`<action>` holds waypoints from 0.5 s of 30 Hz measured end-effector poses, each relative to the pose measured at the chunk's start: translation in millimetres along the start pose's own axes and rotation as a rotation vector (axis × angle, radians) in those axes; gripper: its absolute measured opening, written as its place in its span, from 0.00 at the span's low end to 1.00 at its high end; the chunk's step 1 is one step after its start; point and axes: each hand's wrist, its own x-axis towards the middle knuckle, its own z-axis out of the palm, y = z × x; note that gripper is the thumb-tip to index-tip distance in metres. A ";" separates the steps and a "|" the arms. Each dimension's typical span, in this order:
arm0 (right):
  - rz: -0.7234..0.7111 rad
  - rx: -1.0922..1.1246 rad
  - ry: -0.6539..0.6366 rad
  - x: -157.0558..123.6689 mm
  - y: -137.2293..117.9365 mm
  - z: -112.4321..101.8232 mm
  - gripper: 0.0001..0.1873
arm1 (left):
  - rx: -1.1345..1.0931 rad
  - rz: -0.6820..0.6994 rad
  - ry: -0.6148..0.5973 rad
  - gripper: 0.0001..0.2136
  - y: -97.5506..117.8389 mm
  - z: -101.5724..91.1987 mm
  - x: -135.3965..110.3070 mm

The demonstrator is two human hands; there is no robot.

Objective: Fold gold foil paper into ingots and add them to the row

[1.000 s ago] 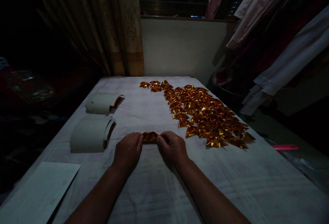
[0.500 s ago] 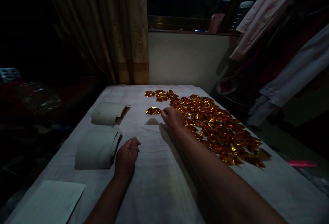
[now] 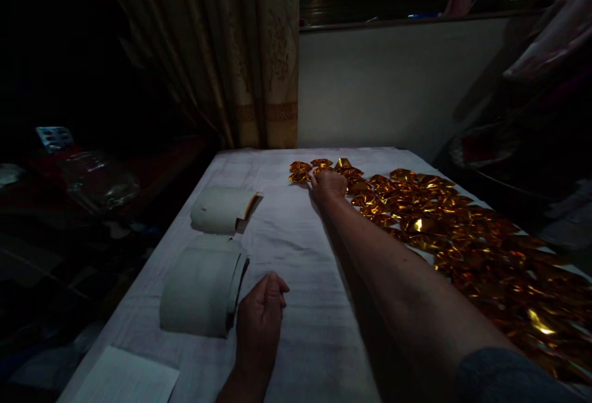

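My right hand (image 3: 329, 186) reaches to the far part of the white-covered table, its fingertips pinched at the end of a folded gold foil ingot (image 3: 300, 177). That ingot sits just in front of another gold ingot (image 3: 300, 166) in the back row. Below and to the left, my left hand (image 3: 261, 310) is loosely closed near the table surface, with nothing visible in it. Beside it stands a thick curved stack of pale paper sheets (image 3: 198, 289). A second curved stack (image 3: 219, 208), with a gold edge showing, lies behind that one.
A broad spread of gold foil ingots (image 3: 462, 230) covers the table's right side. A flat pale sheet (image 3: 127, 378) lies at the near left. Behind the table are a patterned curtain (image 3: 277, 82) and a pale wall (image 3: 370, 88). Clothes (image 3: 559, 33) hang at the right.
My right hand has carried the gold ingot away from me to the back row, setting it down beside the others. My left hand stays by the paper stack. The view has turned left.
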 end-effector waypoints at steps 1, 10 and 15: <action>-0.004 -0.002 0.004 3.1 -0.8 2.3 0.21 | 0.010 0.006 0.000 0.29 -0.6 -0.1 -0.4; -0.016 -0.010 0.006 -1.3 0.0 1.7 0.19 | 0.045 0.033 0.001 0.29 3.0 0.2 -1.6; -0.070 -0.002 -0.014 -38.4 0.6 -13.5 0.18 | 0.055 0.017 -0.012 0.30 4.3 0.1 -0.4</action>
